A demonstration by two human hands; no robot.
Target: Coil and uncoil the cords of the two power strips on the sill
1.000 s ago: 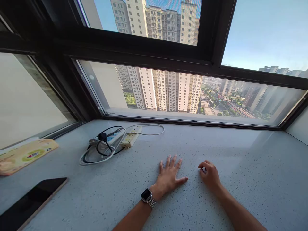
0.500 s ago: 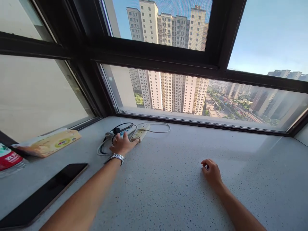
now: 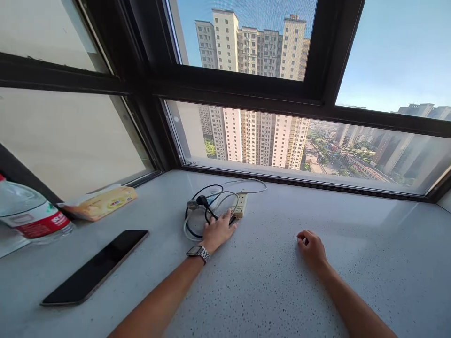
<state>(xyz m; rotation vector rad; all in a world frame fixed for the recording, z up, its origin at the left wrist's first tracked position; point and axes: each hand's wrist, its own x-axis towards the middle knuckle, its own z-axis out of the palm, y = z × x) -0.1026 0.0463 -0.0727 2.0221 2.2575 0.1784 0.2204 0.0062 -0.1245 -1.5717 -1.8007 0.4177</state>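
Note:
My left hand (image 3: 219, 232), with a metal-banded watch on its wrist, lies low over a tangle of cords and power strips. Its thumb and fingers close around the near end of a strip with a blue and white top (image 3: 213, 197), mostly covered by the hand. The beige power strip (image 3: 241, 204) sits just right of the fingertips. Looped beside the hand are a black cord with a plug (image 3: 202, 200) and a pale cord (image 3: 185, 230). Apart from all this, my right hand (image 3: 312, 249) rests on the white speckled sill (image 3: 268, 281), fingers curled, nothing visible in them.
Left on the sill are a dark-screened tablet (image 3: 97, 267), a yellow tissue pack (image 3: 105, 203) and a clear bottle with a red label (image 3: 38, 220). Black window frames (image 3: 246, 98) border the sill at the back and left.
The strips and cords have shifted right along the sill with my left hand, whose fingers have drawn in from a spread. My right hand stays put. The view has swung slightly left.

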